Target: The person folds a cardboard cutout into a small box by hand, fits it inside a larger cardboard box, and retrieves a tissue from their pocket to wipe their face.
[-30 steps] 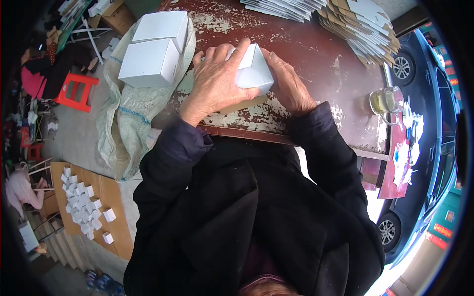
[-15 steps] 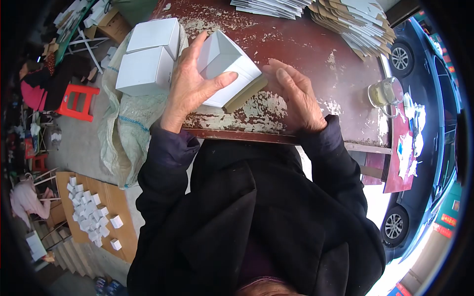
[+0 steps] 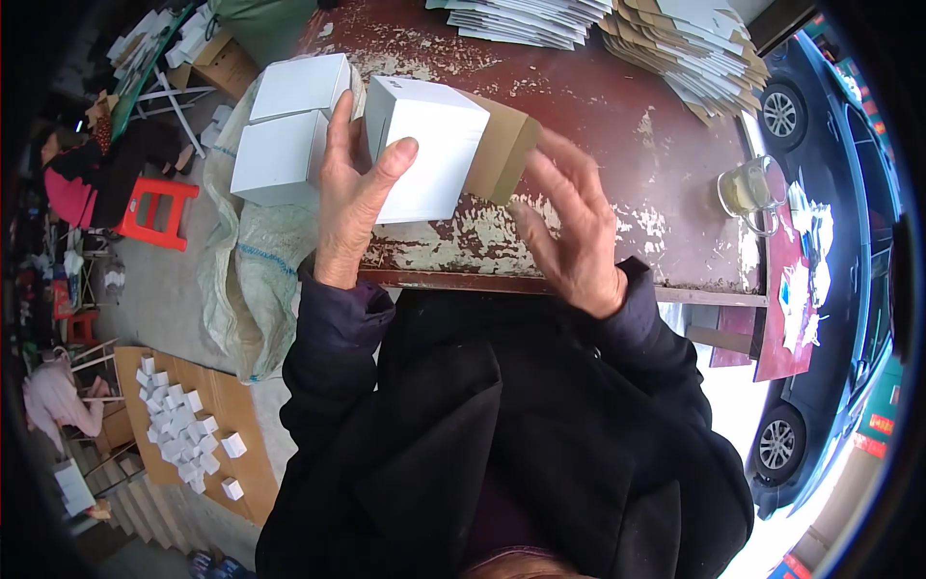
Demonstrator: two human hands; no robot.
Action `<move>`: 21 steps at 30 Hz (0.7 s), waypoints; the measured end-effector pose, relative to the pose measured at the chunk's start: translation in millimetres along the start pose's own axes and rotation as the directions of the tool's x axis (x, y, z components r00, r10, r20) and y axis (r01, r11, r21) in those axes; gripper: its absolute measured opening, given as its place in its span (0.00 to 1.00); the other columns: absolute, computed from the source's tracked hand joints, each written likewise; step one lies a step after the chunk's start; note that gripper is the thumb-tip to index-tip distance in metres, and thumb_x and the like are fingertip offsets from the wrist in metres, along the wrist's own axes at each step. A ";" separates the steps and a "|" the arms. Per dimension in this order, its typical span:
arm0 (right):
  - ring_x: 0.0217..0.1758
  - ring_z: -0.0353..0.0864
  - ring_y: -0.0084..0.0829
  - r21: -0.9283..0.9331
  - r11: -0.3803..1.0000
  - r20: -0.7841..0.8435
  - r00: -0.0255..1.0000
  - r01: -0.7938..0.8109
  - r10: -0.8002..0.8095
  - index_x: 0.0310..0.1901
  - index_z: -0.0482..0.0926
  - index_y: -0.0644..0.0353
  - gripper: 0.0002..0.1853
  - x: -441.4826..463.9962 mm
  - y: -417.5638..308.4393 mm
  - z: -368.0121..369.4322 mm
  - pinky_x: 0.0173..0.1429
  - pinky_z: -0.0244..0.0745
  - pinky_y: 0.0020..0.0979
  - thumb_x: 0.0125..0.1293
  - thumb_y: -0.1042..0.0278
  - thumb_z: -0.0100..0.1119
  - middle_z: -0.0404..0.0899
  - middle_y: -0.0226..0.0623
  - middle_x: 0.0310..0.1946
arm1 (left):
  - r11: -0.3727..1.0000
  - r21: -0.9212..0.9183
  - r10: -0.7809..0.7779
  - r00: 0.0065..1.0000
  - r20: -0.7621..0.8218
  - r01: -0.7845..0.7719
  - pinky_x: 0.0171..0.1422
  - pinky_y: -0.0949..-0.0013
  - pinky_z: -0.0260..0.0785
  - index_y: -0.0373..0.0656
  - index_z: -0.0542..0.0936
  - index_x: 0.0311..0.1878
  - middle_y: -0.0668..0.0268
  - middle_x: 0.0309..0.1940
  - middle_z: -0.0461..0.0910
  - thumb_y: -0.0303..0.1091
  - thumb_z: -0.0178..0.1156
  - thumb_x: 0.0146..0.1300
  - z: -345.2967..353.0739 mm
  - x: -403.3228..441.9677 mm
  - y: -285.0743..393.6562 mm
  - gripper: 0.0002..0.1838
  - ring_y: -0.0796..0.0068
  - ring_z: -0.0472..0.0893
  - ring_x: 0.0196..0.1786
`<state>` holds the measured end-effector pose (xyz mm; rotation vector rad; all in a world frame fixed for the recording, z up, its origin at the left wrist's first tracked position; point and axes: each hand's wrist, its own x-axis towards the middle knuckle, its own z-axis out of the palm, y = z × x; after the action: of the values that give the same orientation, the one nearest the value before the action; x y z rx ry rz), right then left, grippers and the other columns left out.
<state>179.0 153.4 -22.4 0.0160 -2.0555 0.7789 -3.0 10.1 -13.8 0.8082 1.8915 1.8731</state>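
A white cardboard box is held above the near edge of the worn red table. My left hand grips its left side, with the thumb across the white face. From the box's right end a brown flap sticks out. My right hand is beside that flap, fingers and thumb spread apart. Its upper fingers are close to the flap's edge; whether they touch it I cannot tell. Left of my left hand, two more white boxes sit side by side on a pale woven sack.
Stacks of flat white cardboard and brown-edged cardboard lie at the table's far side. A glass mug stands at the right. Small white boxes cover a board at lower left. Two people sit at left, near a red stool.
The box has turned in my left hand: its open inside faced up before, and now a closed white face shows with the brown flap pointing right. My right hand has shifted slightly down, its fingers spreading.
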 end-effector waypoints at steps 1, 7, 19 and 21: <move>0.54 0.80 0.41 0.000 1.000 -0.001 1.000 -0.001 0.001 0.66 0.71 0.70 0.27 -1.3 -5.7 0.4 0.59 0.77 0.34 0.67 0.72 0.64 0.75 0.53 0.58 | 1.000 0.001 -0.001 1.000 0.001 0.001 0.71 0.46 0.64 0.37 0.51 0.78 0.36 0.68 0.63 0.59 0.72 0.52 -0.2 -1.6 -0.6 0.60 0.38 0.68 0.68; 0.47 0.79 0.35 0.296 0.881 0.213 0.925 -0.369 0.316 0.64 0.71 0.72 0.21 -4.0 -22.7 3.1 0.50 0.77 0.30 0.70 0.77 0.55 0.75 0.48 0.57 | 0.965 -0.258 -0.053 0.999 0.002 0.052 0.70 0.53 0.64 0.37 0.57 0.76 0.44 0.68 0.66 0.57 0.67 0.58 -3.3 -10.2 -6.3 0.51 0.47 0.72 0.65; 0.39 0.77 0.31 0.448 0.726 0.401 0.843 -0.522 0.359 0.60 0.74 0.72 0.18 8.0 -24.4 5.7 0.42 0.74 0.29 0.70 0.79 0.50 0.78 0.45 0.51 | 0.775 -0.608 -0.208 0.978 0.011 0.172 0.67 0.59 0.66 0.39 0.65 0.71 0.54 0.62 0.74 0.61 0.64 0.62 5.2 -31.4 -30.6 0.43 0.61 0.75 0.62; 0.39 0.77 0.31 0.446 0.729 0.413 0.842 -0.520 0.348 0.60 0.74 0.72 0.18 9.7 -20.4 7.6 0.42 0.74 0.29 0.70 0.79 0.50 0.78 0.45 0.51 | 0.763 -0.624 -0.214 0.977 0.004 0.170 0.66 0.58 0.67 0.39 0.65 0.70 0.53 0.62 0.74 0.61 0.65 0.62 7.1 -33.0 -30.9 0.44 0.61 0.75 0.61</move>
<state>173.7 135.7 -7.3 -0.0405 -2.0688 1.7520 22.4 -3.5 -49.4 0.3135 1.1772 2.2027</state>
